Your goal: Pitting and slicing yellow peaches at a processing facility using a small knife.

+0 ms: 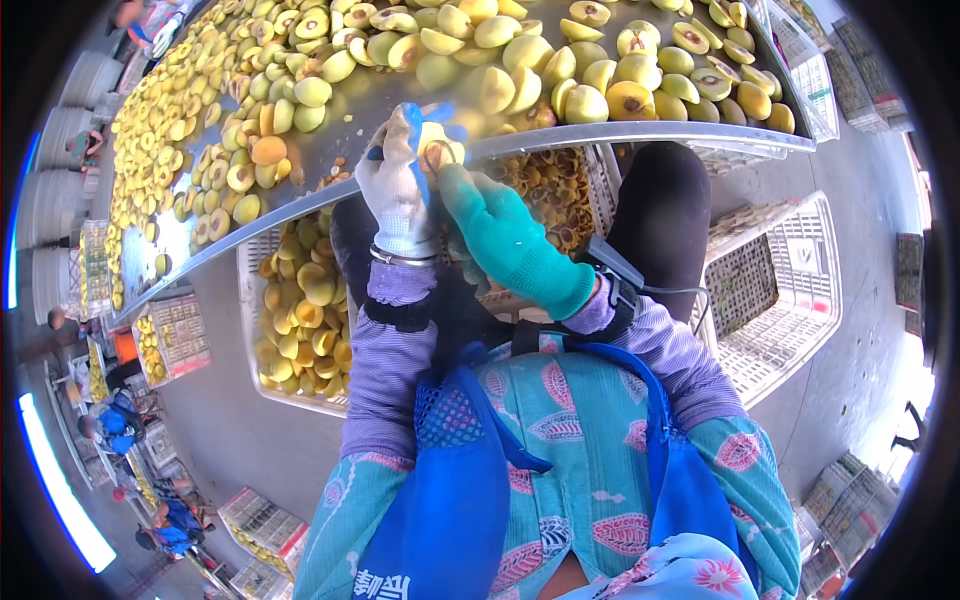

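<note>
My left hand point(395, 184), in a white knitted glove with blue coating, grips a halved yellow peach point(435, 136) above the near lip of a metal worktable point(360, 94). The cut face with its reddish pit area is turned towards me. Close against that face, my right hand point(499, 232) in a teal glove is closed on a pitting tool, whose thin curved metal loop point(441, 159) touches the fruit. Its handle is hidden in the glove. Many peach halves point(592, 101) are heaped on the worktable beyond my hands, several with pits still in them.
Below the table edge, a white crate point(255, 367) holds hollowed peach halves point(307, 322). Another crate point(606, 176) between my knees contains pits and scraps point(551, 184). A white plastic crate point(821, 300) stands at my right. Other people point(116, 424) work at far left.
</note>
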### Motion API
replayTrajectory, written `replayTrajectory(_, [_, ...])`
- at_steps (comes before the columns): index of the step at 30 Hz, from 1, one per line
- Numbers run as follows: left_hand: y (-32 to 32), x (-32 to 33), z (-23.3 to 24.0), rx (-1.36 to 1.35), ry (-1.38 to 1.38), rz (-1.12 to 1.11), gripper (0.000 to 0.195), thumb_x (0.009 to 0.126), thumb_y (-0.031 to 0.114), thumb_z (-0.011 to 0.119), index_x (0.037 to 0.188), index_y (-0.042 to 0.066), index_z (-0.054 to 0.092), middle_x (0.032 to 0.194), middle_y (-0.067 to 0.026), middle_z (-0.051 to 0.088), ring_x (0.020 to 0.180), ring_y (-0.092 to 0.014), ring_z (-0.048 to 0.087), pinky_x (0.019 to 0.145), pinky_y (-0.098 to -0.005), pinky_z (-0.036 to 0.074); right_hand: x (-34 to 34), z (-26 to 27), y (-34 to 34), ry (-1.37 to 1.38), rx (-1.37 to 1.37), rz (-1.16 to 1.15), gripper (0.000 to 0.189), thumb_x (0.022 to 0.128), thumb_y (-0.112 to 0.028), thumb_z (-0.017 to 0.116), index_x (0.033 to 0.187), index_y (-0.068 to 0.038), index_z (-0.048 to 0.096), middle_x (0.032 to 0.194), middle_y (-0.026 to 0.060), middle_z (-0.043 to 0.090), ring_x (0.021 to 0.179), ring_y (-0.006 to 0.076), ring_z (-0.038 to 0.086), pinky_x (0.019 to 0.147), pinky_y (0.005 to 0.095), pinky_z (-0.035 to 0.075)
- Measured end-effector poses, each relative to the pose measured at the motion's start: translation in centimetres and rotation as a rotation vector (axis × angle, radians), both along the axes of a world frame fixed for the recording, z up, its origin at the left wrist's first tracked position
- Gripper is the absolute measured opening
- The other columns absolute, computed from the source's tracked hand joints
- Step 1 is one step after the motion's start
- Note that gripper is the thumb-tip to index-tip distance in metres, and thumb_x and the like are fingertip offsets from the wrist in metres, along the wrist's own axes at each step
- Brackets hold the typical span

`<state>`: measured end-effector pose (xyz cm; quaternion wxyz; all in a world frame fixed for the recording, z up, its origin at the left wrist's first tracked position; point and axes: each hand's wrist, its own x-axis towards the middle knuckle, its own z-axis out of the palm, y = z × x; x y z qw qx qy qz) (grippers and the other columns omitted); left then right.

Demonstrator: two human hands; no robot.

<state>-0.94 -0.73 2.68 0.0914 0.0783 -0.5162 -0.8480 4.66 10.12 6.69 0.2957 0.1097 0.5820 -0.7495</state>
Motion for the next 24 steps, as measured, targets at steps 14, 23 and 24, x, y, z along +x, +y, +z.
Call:
replayTrajectory(14, [-0.5,-1.0,-0.5,-0.484,-0.122,-0.126,0.028,0.090,0.021,0.057,0.090,-0.007,0.060,0.077,-0.0113,0.063,0.060,-0.016,0.059,0.051,-0.0265,0.048,0.4,-4.2,-1.0,0.183,0.002,-0.106,0.048,0.091,-0.055,0.040,0.092,-0.009,0.051,0.062,0.0035,0.050,0.044,0.0121,0.051,0.037,0.0247,0.043])
replayTrajectory(23, [-0.5,0.3,0.6,-0.299,0.001,-0.153,0.025,0.088,0.020,0.062,0.094,-0.005,0.062,0.078,-0.0078,0.064,0.068,-0.012,0.059,0.059,-0.0252,0.049,0.3,-2.8,-0.9,-0.181,-0.517,0.024,0.049,0.092,-0.060,0.034,0.092,-0.013,0.048,0.058,-0.0014,0.046,0.040,0.0095,0.044,0.034,0.0235,0.037])
replayTrajectory(24, [-0.9,-0.2,0.2,-0.297,0.008,-0.153,0.025,0.088,0.020,0.062,0.094,-0.005,0.062,0.078,-0.0078,0.064,0.068,-0.012,0.059,0.059,-0.0252,0.049,0.3,-3.0,-1.0,-0.248,-0.732,0.028,0.052,0.092,-0.061,0.031,0.087,-0.013,0.046,0.055,-0.0037,0.041,0.039,0.0082,0.041,0.033,0.0232,0.033])
